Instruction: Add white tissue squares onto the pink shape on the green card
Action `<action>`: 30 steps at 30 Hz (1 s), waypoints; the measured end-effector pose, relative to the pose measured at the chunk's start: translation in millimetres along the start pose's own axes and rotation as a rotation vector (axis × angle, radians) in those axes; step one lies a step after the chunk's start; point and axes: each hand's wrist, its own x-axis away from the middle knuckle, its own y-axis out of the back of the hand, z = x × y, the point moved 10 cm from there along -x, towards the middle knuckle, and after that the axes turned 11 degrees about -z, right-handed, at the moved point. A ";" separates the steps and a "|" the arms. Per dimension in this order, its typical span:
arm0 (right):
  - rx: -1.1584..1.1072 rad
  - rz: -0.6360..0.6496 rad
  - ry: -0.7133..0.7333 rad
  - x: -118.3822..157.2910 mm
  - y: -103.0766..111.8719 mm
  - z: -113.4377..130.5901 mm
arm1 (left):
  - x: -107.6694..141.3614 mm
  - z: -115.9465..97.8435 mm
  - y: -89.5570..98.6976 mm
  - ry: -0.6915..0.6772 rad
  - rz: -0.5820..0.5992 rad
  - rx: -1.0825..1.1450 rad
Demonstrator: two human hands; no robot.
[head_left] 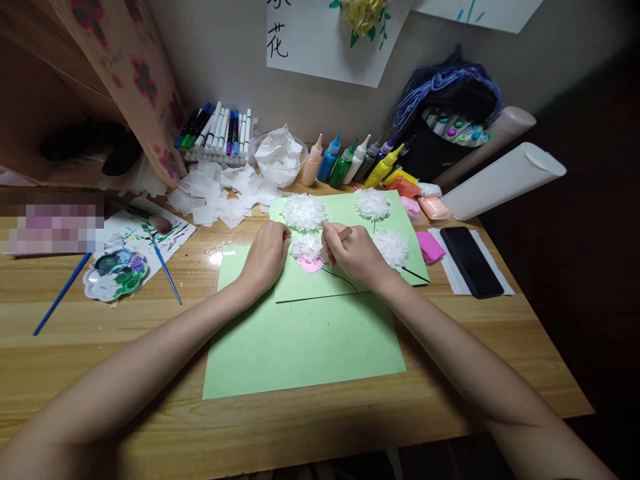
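A light green sheet (pixel 345 287) with several white paper flowers lies over a larger green sheet (pixel 305 347). My left hand (pixel 267 257) rests at the upper sheet's left edge, fingers curled together beside the lower left flower (pixel 306 247); what they hold, if anything, is hidden. My right hand (pixel 353 250) is closed around a thin brown stick (pixel 345 233), between the left and right flowers. A pink piece (pixel 311 264) shows under the lower left flower. Dark drawn lines run from some flowers.
Behind the sheets stand glue bottles (pixel 345 163), a clear bowl of white paper (pixel 280 157) and markers (pixel 220 130). Loose paper squares (pixel 225 193) lie left of them. A paint palette (pixel 115 273) and brushes are at left, a black phone (pixel 471 261) at right.
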 end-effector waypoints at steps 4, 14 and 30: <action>-0.055 -0.002 -0.007 -3.5 12.9 6.8 | 0.1 1.5 -0.9 0.001 0.001 0.007; -0.604 -0.328 -0.209 61.6 38.8 -39.5 | -12.9 12.6 23.8 0.139 0.017 0.002; -0.478 -0.259 0.011 82.8 26.9 -31.7 | -53.0 81.8 72.2 0.223 -0.177 -0.276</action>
